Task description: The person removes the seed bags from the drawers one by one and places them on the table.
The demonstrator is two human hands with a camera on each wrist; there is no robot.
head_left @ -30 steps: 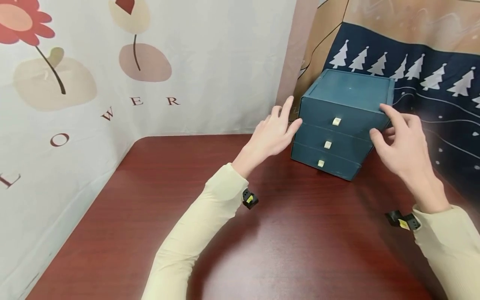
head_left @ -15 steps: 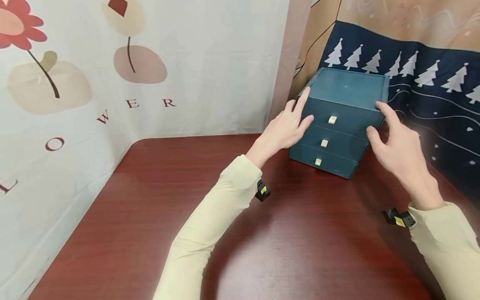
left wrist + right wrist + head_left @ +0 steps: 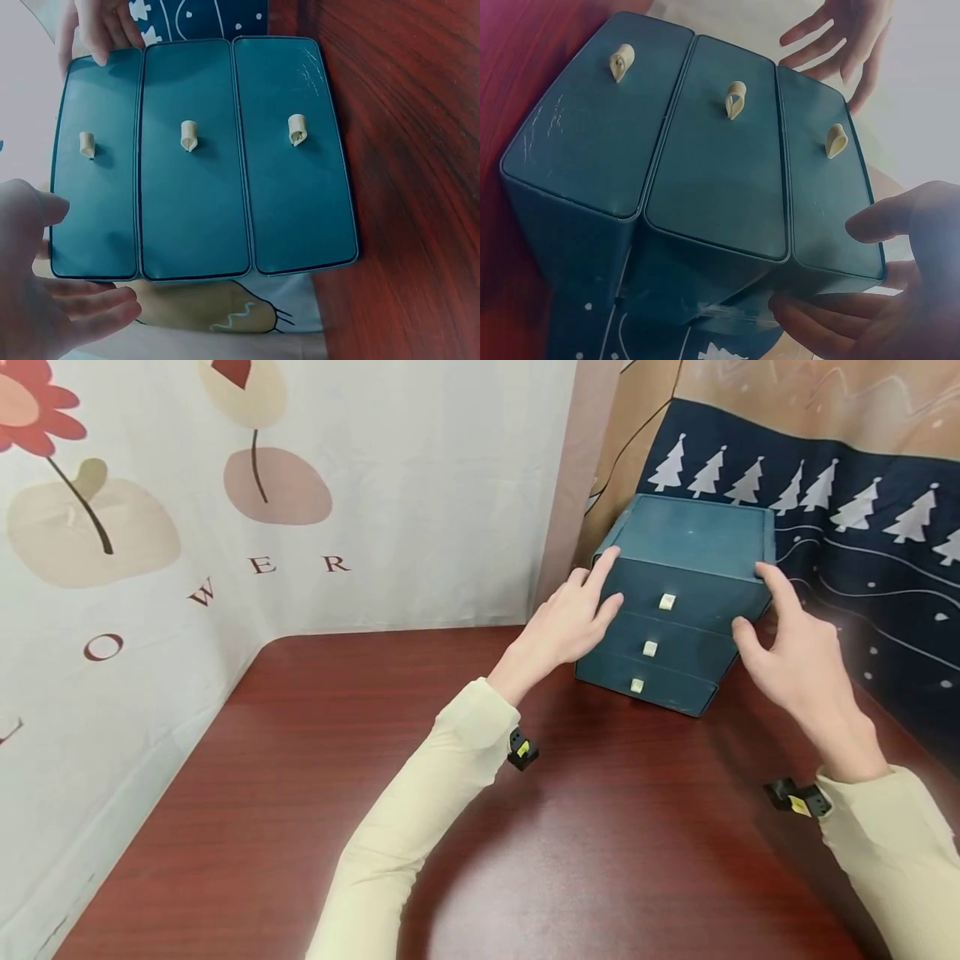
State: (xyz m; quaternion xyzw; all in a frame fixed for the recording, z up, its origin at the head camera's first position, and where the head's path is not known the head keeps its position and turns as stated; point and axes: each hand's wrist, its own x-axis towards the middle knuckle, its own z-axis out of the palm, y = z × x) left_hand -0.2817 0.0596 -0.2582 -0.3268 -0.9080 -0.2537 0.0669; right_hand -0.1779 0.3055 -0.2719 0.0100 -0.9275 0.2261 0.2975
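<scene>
A dark teal chest of three drawers point(image 3: 697, 539) stands on the table, its drawers all closed and each fronted by a small cream loop pull point(image 3: 667, 602). My left hand point(image 3: 561, 625) is at the chest's upper left edge, forefinger extended over the corner and thumb by the front. On the other side, my right hand point(image 3: 804, 660) reaches the upper right corner. In the right wrist view its thumb point(image 3: 885, 217) lies by the top drawer's front and the fingers point(image 3: 825, 319) run along the side. Whether either hand presses on the chest is hard to tell.
The reddish-brown table point(image 3: 360, 735) spreads out in front of the chest. A white curtain with flower prints point(image 3: 435, 510) hangs along the back and left. Behind and right of the chest is a navy cloth with white trees point(image 3: 885, 568). A dark cable point(image 3: 630, 443) runs up the corner.
My left hand has moved right, from just beside the chest to its upper left corner. The right hand stays at the right corner, and the view has shifted slightly.
</scene>
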